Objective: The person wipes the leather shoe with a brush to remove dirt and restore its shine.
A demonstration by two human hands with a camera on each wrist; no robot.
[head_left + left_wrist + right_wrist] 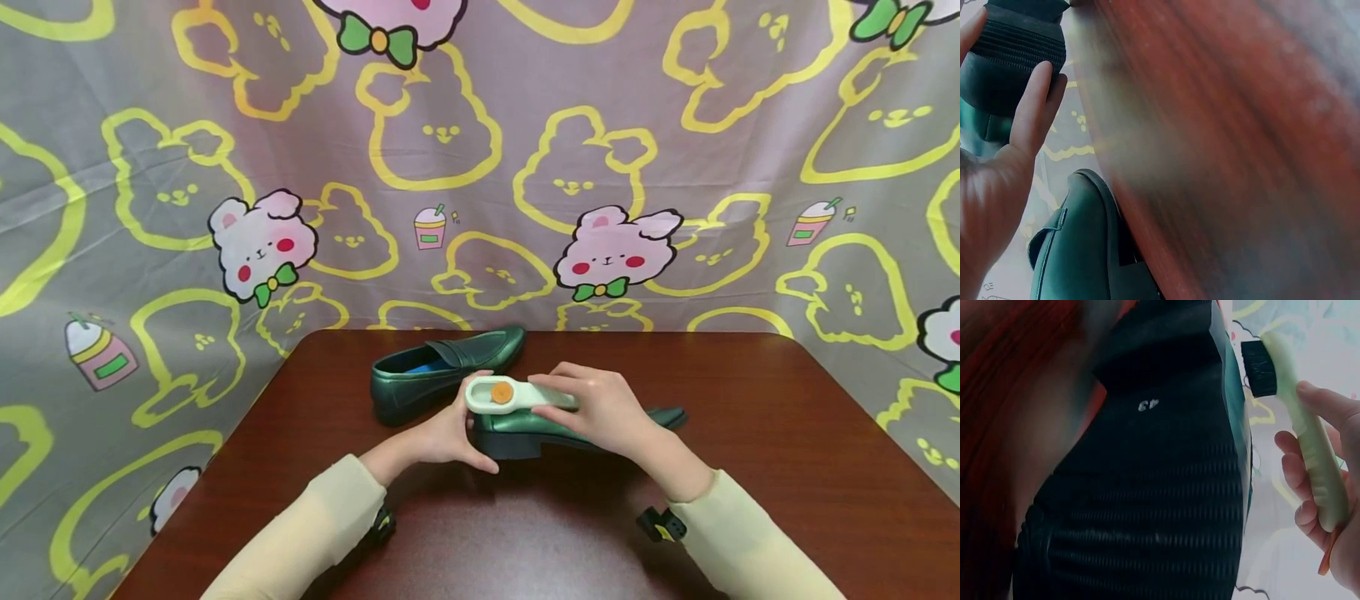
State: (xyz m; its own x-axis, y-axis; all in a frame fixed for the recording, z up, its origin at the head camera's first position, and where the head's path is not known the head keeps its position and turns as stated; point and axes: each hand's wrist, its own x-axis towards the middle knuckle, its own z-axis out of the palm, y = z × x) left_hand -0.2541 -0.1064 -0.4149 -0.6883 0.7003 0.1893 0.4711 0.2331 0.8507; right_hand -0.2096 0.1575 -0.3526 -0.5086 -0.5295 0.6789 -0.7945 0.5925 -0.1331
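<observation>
My left hand (pixel 438 433) grips the heel end of a dark green loafer (pixel 513 443), thumb and fingers around it. That loafer is lifted off the table, its toe pointing right; its black ridged sole (pixel 1141 469) fills much of the right wrist view. In my right hand (pixel 603 408) I hold a pale green shoe brush (pixel 521 397) by its handle, above the loafer's heel. Its short dark bristles (pixel 1259 369) face the shoe's side in the right wrist view; contact cannot be told. An orange round spot (pixel 501 392) marks the brush's head.
A matching green loafer (pixel 412 385) with a blue insole stands behind on the left, toe toward the back right. The dark red-brown wooden table (pixel 750 433) lies beneath. A cartoon-printed cloth (pixel 480 167) hangs behind the table.
</observation>
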